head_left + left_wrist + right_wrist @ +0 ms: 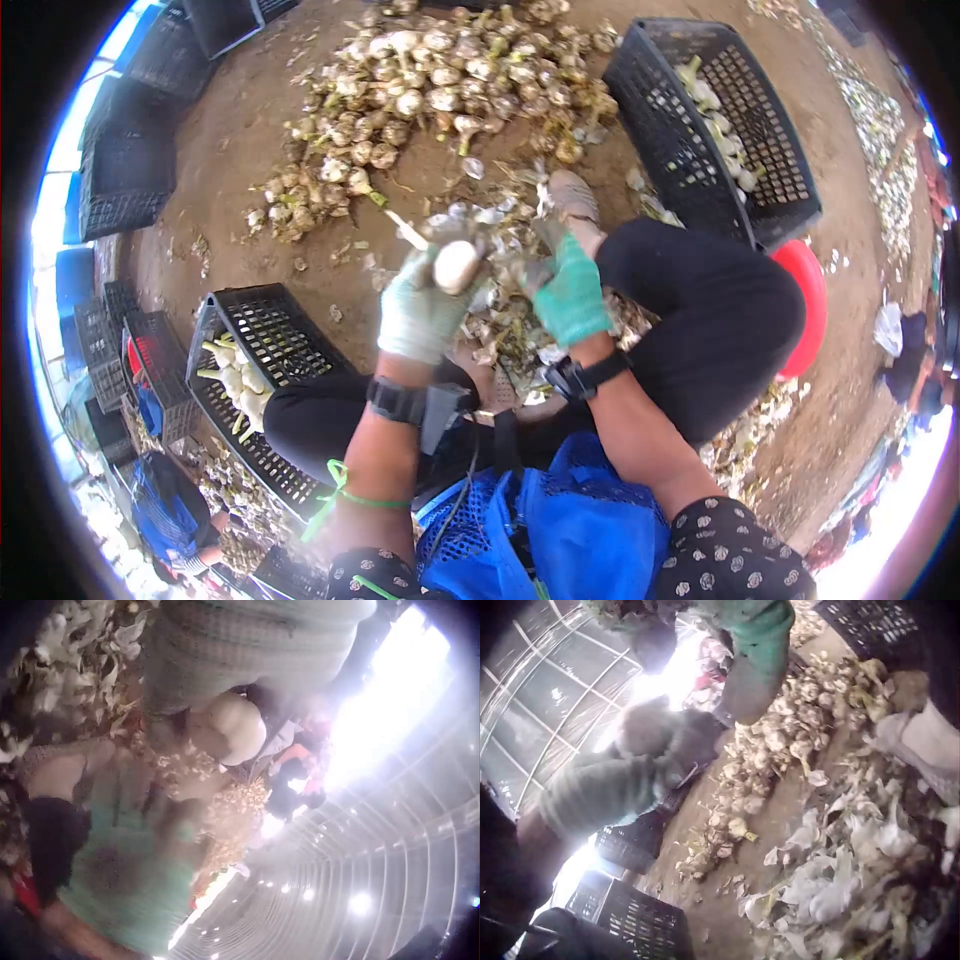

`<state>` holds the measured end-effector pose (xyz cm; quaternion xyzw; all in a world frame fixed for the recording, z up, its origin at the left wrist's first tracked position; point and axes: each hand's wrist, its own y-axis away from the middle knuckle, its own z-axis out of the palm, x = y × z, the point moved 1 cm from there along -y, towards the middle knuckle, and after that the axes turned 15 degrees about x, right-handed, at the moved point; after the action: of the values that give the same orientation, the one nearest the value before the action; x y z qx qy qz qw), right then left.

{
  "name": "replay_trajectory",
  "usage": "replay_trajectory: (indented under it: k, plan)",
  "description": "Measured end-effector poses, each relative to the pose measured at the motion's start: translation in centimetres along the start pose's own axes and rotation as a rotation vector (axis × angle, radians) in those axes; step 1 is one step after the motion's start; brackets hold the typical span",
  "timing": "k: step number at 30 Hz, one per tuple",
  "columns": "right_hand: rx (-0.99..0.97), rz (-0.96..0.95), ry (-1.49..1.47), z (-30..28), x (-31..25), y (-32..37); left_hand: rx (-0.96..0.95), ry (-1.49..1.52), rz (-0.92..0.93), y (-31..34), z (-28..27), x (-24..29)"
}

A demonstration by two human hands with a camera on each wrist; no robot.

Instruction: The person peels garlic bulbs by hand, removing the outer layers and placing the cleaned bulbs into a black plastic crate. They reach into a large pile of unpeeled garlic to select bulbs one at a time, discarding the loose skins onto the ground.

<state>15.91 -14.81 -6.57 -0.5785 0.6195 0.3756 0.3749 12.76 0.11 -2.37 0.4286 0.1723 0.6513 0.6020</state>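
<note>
In the head view my left hand, in a pale work glove, holds a white garlic bulb with its stem sticking out toward the upper left. The left wrist view shows the smooth round side of that garlic bulb below the gloved fingers. My right hand, in a green glove with dark, dirty fingertips, is just to the right of the bulb and apart from it. Its fingers look loosely bent, with nothing visible between them. Loose garlic skins lie on the ground beneath both hands.
A large heap of garlic bulbs lies ahead on the dirt floor. One black crate with some bulbs stands at the upper right. Another black crate with peeled bulbs is by the left knee. A red round seat shows beside the right leg.
</note>
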Motion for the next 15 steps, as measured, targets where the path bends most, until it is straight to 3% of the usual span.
replay_trajectory:
  k: [1,2,3,4,6,8,9,10,12,13,14,15]
  plan:
    - [-0.096,0.09,-0.147,1.4,1.5,0.0,-0.098,-0.54,0.38,-2.5,-2.5,-0.2]
    - [-0.028,-0.402,0.206,0.0,-3.5,-0.1,-0.165,-0.622,0.419,-3.0,-1.9,-0.8]
    - [-0.069,-0.321,0.177,0.5,-3.8,-0.2,0.008,-0.401,0.125,-1.5,0.0,-1.1]
    - [-0.112,-0.24,0.155,0.5,-3.8,-0.7,-0.049,-0.542,0.145,-1.5,0.4,-1.4]
    - [-0.162,0.062,-0.228,-0.9,-4.9,-2.8,-0.105,-0.66,0.179,-2.5,0.5,-1.1]
    - [0.066,0.458,-0.837,-2.4,-2.0,-4.9,-0.061,-0.801,0.186,-2.6,2.5,2.0]
    - [0.051,0.464,-0.834,-3.4,-2.0,-6.1,-0.044,-0.744,0.252,-5.0,1.2,3.2]
    - [0.101,0.461,-1.05,-5.2,-3.3,-7.6,0.071,-0.776,0.299,-6.6,0.6,5.1]
    - [0.231,0.446,-1.48,-7.2,-5.2,-9.6,0.256,-0.894,0.628,-10.8,-1.9,9.0]
    - [0.236,0.448,-1.473,-6.7,-4.5,-9.7,0.481,-1.231,0.854,-13.9,-4.4,11.4]
    - [0.245,0.409,-1.284,-6.2,-3.6,-9.5,0.575,-1.199,0.948,-15.8,-5.8,13.3]
    - [0.252,0.372,-1.093,-5.5,-2.8,-9.3,0.689,-1.28,0.848,-16.3,-5.4,15.1]
